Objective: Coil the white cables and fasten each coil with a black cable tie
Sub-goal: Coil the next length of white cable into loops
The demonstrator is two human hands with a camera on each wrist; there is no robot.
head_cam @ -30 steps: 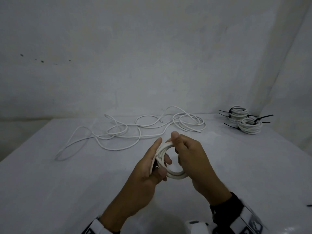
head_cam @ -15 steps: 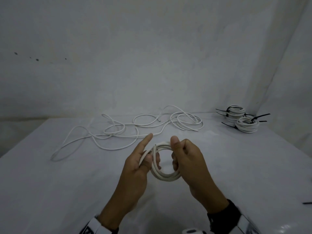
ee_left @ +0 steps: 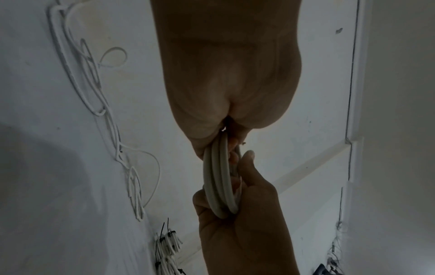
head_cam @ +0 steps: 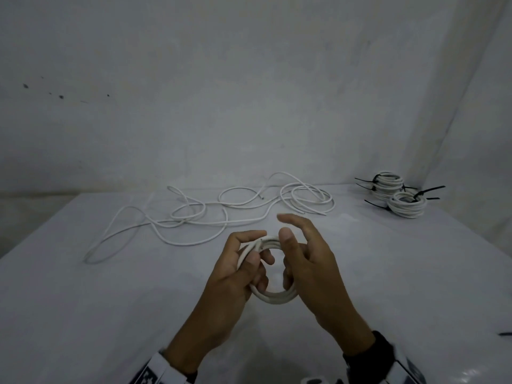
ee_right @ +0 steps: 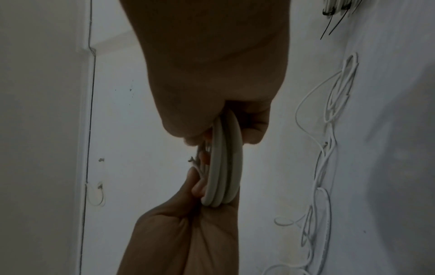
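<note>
A small coil of white cable (head_cam: 273, 298) hangs upright between both hands above the table. My left hand (head_cam: 253, 248) grips its left side, thumb and fingers curled round the strands; the cable's cut end (head_cam: 260, 241) pokes out by the index finger. My right hand (head_cam: 288, 245) holds the right side: thumb on the top of the coil, lower fingers hooked through the ring, index finger lifted straight. The left wrist view shows the coil (ee_left: 217, 188) edge-on between the palms, as does the right wrist view (ee_right: 223, 167). No tie is on this coil.
Loose white cables (head_cam: 221, 212) sprawl across the far middle of the white table (head_cam: 83, 314). Two coils (head_cam: 388, 184) (head_cam: 407, 206) bound with black ties sit at the far right by the wall. A black tie tip (head_cam: 505, 333) shows at the right edge.
My left index finger, pointing out before, has curled over the top of the coil. My right index finger has lifted off and straightened. The coil stays between both hands.
</note>
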